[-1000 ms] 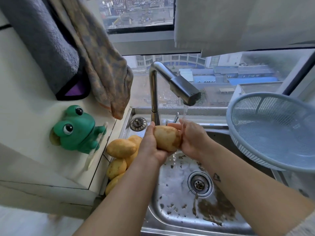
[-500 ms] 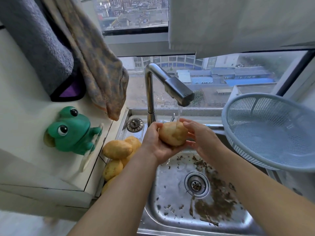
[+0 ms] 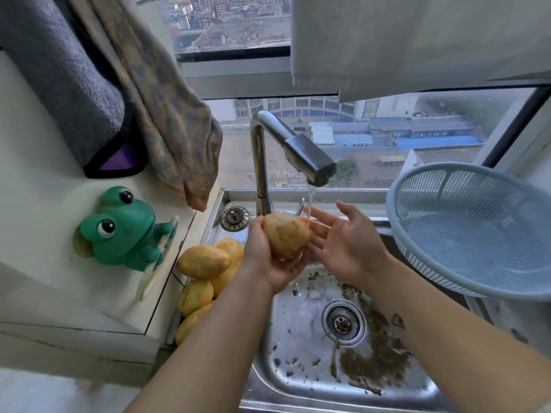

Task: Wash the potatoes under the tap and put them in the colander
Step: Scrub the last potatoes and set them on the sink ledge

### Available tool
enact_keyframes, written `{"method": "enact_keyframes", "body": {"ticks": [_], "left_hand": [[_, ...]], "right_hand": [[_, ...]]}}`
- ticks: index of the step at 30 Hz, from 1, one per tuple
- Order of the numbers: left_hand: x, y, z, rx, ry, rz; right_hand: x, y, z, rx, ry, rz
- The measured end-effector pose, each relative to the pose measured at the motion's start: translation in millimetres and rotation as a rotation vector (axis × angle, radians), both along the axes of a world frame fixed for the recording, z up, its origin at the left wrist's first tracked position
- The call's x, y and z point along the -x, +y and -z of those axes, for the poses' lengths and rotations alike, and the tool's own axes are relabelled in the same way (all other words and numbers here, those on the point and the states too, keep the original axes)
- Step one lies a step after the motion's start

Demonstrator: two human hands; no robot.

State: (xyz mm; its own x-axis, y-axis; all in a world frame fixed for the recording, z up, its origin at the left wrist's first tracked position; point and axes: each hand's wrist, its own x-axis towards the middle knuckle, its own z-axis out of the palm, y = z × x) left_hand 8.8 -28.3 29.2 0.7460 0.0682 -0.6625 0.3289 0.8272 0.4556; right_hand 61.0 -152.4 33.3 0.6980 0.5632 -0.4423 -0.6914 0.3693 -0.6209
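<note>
My left hand [image 3: 265, 257] cups a wet potato [image 3: 285, 235] from below and the side, just left of the thin stream running from the steel tap [image 3: 310, 158]. My right hand [image 3: 347, 241] is spread flat, palm up, with its fingers against the potato's right side and under the water. Several unwashed potatoes [image 3: 205, 262] lie piled on the sink's left ledge. The pale blue colander [image 3: 477, 228] sits tilted at the right of the sink with nothing in it.
The steel sink [image 3: 301, 347] holds dirt flecks and a brown smear around the drain [image 3: 343, 322]. A green frog holder [image 3: 119, 231] sits on the white counter at left. Towels [image 3: 167, 114] hang above it. A window runs behind the tap.
My right hand has opened out from wrapping the potato to a flat, spread palm beside it. The potato has turned more upright in my left hand.
</note>
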Motion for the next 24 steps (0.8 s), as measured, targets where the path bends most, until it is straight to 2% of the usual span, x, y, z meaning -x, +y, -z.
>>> {"method": "enact_keyframes", "body": {"ticks": [8,15,20,24], "left_hand": [[12.9,20.0,3.8,0.030,0.035,-0.068],[12.9,25.1,11.5,-0.036,0.087,-0.046],[2.1,15.5,14.8,-0.034,0.097,0.024],[-7.4,5.0,14.8,-0.091,0.091,0.133]], "right_hand": [[7.7,35.8,-7.6,0.124,0.033,-0.135],[2.7,28.8,0.5,0.183,0.019,-0.294],[-2.4,5.5,-6.3,0.249,-0.039,-0.369],[-4.2,-8.8,-9.0,0.406,-0.148,-0.361]]}}
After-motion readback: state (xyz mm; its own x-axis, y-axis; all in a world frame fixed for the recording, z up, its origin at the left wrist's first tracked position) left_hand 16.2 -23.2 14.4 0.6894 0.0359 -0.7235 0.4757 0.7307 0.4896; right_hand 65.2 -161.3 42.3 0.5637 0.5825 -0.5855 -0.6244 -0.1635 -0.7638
